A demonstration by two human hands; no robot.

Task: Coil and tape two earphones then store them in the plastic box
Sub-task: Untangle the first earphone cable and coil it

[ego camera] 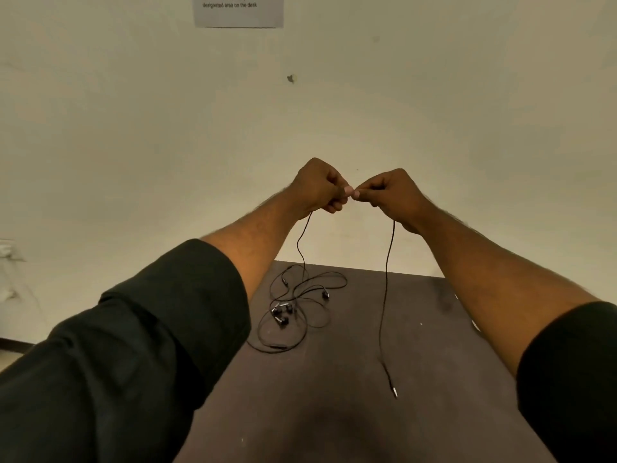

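Both hands are raised high above the dark table (pixel 417 345), fingertips nearly meeting. My left hand (pixel 319 188) and my right hand (pixel 390 195) each pinch the same black earphone cable (pixel 385 279). From the right hand the cable hangs straight down, and its jack plug (pixel 395 391) dangles near the tabletop. From the left hand the cable drops into a loose tangle of black earphone wire (pixel 293 305) with several earbuds, lying on the table's far left part. No tape or plastic box is in view.
A pale wall stands directly behind the table's far edge. A printed paper sheet (pixel 238 10) is stuck high on it. Dark sleeves cover both upper forearms at the frame's lower corners.
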